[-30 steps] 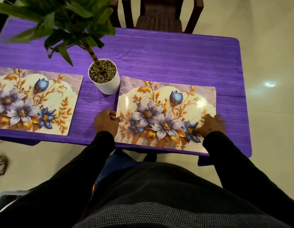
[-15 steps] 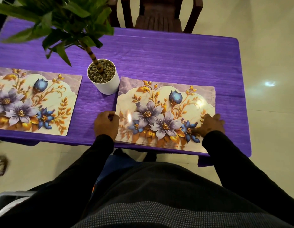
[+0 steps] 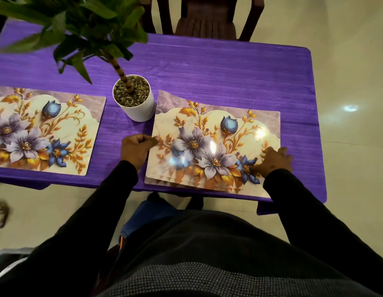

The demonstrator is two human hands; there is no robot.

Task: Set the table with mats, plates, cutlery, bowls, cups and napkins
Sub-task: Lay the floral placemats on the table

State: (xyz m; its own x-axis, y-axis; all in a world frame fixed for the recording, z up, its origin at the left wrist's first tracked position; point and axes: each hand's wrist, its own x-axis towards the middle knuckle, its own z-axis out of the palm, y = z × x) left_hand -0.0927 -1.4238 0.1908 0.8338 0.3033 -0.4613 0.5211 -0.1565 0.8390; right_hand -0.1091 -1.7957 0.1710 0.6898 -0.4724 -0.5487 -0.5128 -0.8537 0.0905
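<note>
Glossy floral mats were the only tableware out. One mat point(image 3: 42, 133) lay flat at the left of the frame on the purple table point(image 3: 229, 71), and a stack point(image 3: 214, 146) of the same mats sat at centre right, its near edge close to the table's near edge. At that near edge the layers were fanned slightly, so several sheets showed; how many was hard to tell.

The left hand point(image 3: 135, 150) was curled at the stack's left edge, fingertips pinching what looked like the top sheet. The right hand point(image 3: 273, 161) lay spread and flat on the stack's lower right corner, pressing it down. Neither hand carried anything free of the table.

The step seemed to be peeling one mat off the stack to lay another place. To do it well, the pinch would have to catch only the top sheet, since glossy sheets tend to cling and two could lift together; the right hand's pressure on the rest would help them part. The sheet would be better lifted than dragged, because the white pot point(image 3: 133, 102) stood just beside the stack's upper left corner and a slide that way could nudge it. The chair point(image 3: 207, 18) at the top of the frame marked a likely seat on the far side, where the table was bare.
</note>
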